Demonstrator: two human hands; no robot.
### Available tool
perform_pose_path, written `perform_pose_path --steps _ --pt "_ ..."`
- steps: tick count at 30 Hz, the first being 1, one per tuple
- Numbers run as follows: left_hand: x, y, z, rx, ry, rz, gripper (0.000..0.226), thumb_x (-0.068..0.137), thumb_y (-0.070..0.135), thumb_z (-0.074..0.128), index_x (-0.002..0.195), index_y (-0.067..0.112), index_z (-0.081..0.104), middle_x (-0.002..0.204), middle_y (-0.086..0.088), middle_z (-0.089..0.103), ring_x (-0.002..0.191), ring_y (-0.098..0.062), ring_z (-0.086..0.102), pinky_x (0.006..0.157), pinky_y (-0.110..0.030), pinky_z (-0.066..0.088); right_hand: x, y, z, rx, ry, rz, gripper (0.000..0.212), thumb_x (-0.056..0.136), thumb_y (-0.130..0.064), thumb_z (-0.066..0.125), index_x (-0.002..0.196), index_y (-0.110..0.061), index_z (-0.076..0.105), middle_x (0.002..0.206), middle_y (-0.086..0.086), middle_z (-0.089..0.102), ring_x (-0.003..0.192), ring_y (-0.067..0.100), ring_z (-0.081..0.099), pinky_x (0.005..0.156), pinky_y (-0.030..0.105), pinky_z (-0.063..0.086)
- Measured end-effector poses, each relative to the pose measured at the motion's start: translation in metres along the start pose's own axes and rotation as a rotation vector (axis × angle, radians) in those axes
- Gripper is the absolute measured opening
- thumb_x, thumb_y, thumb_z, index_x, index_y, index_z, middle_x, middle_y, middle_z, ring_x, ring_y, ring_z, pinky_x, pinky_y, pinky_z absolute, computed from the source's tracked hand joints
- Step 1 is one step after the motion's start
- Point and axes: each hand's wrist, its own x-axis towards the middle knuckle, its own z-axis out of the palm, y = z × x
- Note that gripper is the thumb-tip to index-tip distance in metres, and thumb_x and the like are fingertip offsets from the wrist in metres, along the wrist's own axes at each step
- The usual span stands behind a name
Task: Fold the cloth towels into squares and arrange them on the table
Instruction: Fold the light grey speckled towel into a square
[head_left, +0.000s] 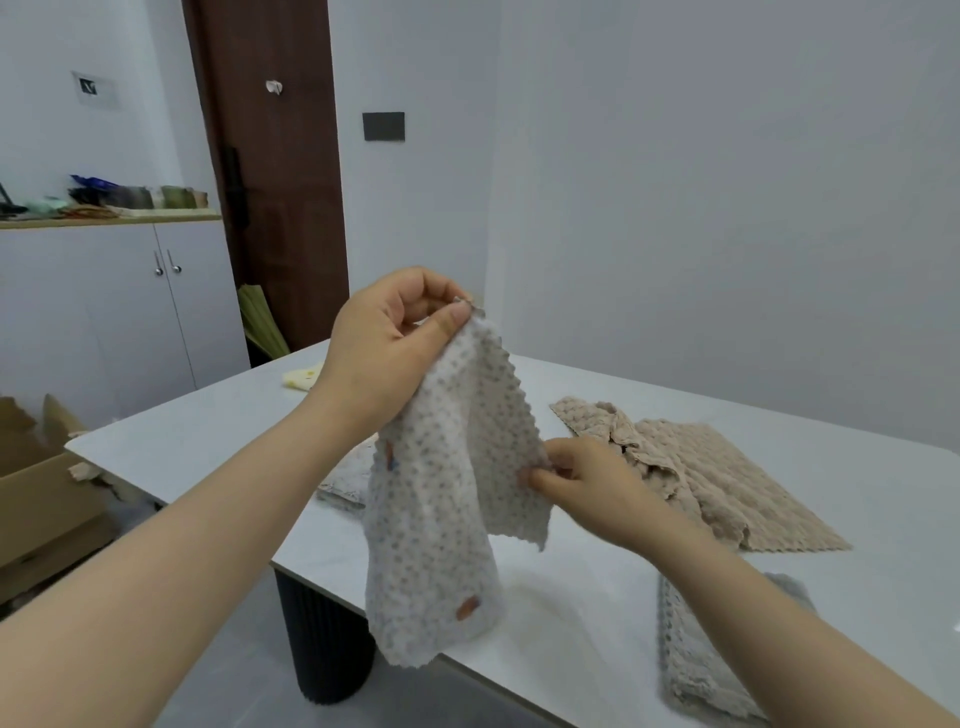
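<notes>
The towel (431, 499) I'm working on, a white one with grey dots, hangs in the air over the near edge of the table (597, 587), not resting on it. My left hand (387, 338) has its thumb and forefinger closed on the top corner, the other fingers curled in. My right hand (582, 480) is lower down, its fingertips closed on the towel's side edge where a flap folds back.

I think the main risk is that the cloth is bunched and twisted, so if I lay it down from these two grips the edges won't line up and I'll get a skewed shape, not a square. Both holds are thin pinches on soft fabric; a quick shake to open it out could pull a corner free, and the bottom hem hangs past the table edge, so it could drop to the floor.

A beige towel (727, 483) lies spread and rumpled just beyond my right hand, and a grey towel (701, 649) sits under my right forearm. Sweeping down carelessly could drag either out of place.
</notes>
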Motion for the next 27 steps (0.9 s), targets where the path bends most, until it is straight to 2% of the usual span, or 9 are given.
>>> perform_pose_path --steps 2,5,8,11,13,17,21,24,27 --pt "-0.001 -0.008 -0.004 0.057 0.010 -0.021 0.003 0.089 0.013 0.063 0.089 0.012 0.067 0.079 0.007 0.070 0.070 0.002 0.063 0.068 -0.012 0.049 -0.005 0.004 -0.015 0.058 0.051 0.038 0.032 0.092 -0.028 0.056 0.080 0.002 0.062 0.073 0.015 0.066 0.067 0.028 0.059 0.065 0.036 0.048" --pt "-0.004 -0.025 -0.011 0.112 0.087 -0.080 0.004 0.090 0.017 0.062 0.088 0.017 0.065 0.083 0.005 0.070 0.076 -0.006 0.063 0.073 -0.022 0.050 -0.010 0.006 -0.044 0.152 0.148 0.074 0.036 0.092 -0.030 0.059 0.069 -0.002 0.056 0.060 0.000 0.047 0.054 0.011 0.041 0.057 0.027 0.034" --pt "-0.005 -0.037 -0.014 0.125 0.164 -0.134 0.009 0.091 0.019 0.060 0.093 0.012 0.065 0.084 0.001 0.069 0.078 -0.015 0.062 0.073 -0.026 0.049 -0.015 0.007 -0.067 0.210 0.203 0.052 0.032 0.092 -0.031 0.060 0.072 -0.005 0.061 0.062 0.011 0.052 0.058 0.011 0.046 0.060 0.027 0.037" --pt "-0.006 -0.043 -0.012 0.156 0.207 -0.149 0.012 0.092 0.021 0.059 0.094 0.010 0.064 0.080 -0.002 0.067 0.075 -0.018 0.059 0.070 -0.028 0.047 -0.018 0.006 -0.075 0.264 0.230 0.042 0.022 0.089 -0.034 0.063 0.079 -0.016 0.071 0.083 0.024 0.065 0.068 0.020 0.054 0.068 0.037 0.044" --pt "-0.008 -0.045 -0.011 0.161 0.222 -0.163 0.013 0.092 0.021 0.059 0.094 0.009 0.064 0.078 -0.001 0.065 0.074 -0.017 0.057 0.068 -0.028 0.046 -0.021 0.002 -0.076 0.320 0.279 0.025 0.017 0.088 -0.032 0.065 0.078 -0.020 0.073 0.078 0.025 0.064 0.065 0.023 0.052 0.063 0.040 0.043" --pt "-0.010 -0.040 -0.006 0.130 0.236 -0.182 0.013 0.092 0.022 0.057 0.094 0.010 0.063 0.073 0.003 0.063 0.067 -0.012 0.054 0.060 -0.027 0.044 -0.022 -0.008 -0.077 0.373 0.369 -0.009 0.009 0.091 -0.020 0.063 0.089 -0.022 0.071 0.054 -0.006 0.052 0.054 0.015 0.045 0.054 0.028 0.041" --pt "-0.008 -0.036 -0.002 0.056 0.265 -0.249 0.014 0.091 0.023 0.059 0.093 0.011 0.064 0.070 -0.003 0.064 0.065 -0.015 0.052 0.059 -0.030 0.043 -0.025 -0.019 -0.077 0.416 0.326 -0.039 0.023 0.093 -0.008 0.053 0.107 -0.026 0.059 0.055 -0.001 0.048 0.051 0.012 0.046 0.056 0.028 0.045" --pt "-0.010 -0.034 0.001 -0.053 0.240 -0.352 0.015 0.090 0.024 0.061 0.093 0.010 0.066 0.071 -0.004 0.064 0.066 -0.016 0.054 0.063 -0.032 0.045 -0.026 -0.027 -0.079 0.464 0.243 -0.025 0.018 0.092 -0.005 0.051 0.102 -0.020 0.057 0.059 0.006 0.051 0.048 0.014 0.049 0.057 0.033 0.042" --pt "-0.013 -0.032 0.006 -0.156 0.198 -0.416 0.014 0.090 0.023 0.061 0.091 0.010 0.066 0.070 -0.007 0.063 0.062 -0.018 0.052 0.059 -0.029 0.044 -0.024 -0.032 -0.080 0.555 0.167 0.003 0.014 0.094 -0.004 0.051 0.091 -0.012 0.063 0.063 0.008 0.051 0.048 0.014 0.047 0.054 0.029 0.040"
